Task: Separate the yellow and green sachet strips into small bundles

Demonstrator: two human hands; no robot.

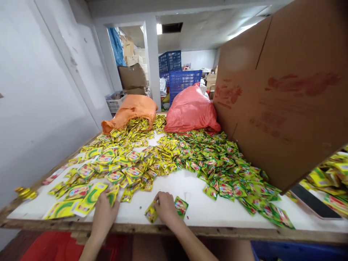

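My left hand (pixel 105 214) is closed at the table's front edge, its fingers on a large yellow packet (pixel 91 200) with a green curve. A smaller green-yellow packet (pixel 112 195) sticks up by the same fingers. My right hand (pixel 165 207), also closed, pinches a small yellow packet (pixel 150 213) just above the white tabletop (pixel 174 185). Beside its wrist lies a green packet (pixel 181 206) with a red print. Loose yellow packets (pixel 133 170) spread behind my left hand, and green packets (pixel 217 174) heap up to the right.
An orange sack (pixel 133 105) spills yellow packets at the back; a red sack (pixel 191 108) stands beside it. A big cardboard box (pixel 272 90) blocks the right side. A phone (pixel 312 203) lies right of it. Gold-wrapped pieces (pixel 25 193) sit far left. Blue crates (pixel 185 80) stand beyond.
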